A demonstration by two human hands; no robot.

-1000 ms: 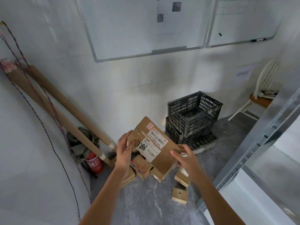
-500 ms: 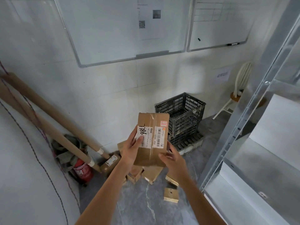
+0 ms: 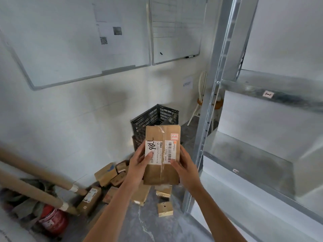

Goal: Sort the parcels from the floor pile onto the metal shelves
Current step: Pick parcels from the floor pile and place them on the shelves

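Parcel (label toward camera) between gripping left hand and right hand, above floor pile.

Parcel between left hand, right hand

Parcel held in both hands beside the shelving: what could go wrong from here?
The parcel is held only at its lower half by the left hand and right hand; its top could tip away. Swung right, it may clip the shelf upright. The small box on the floor by the upright could trip a step.
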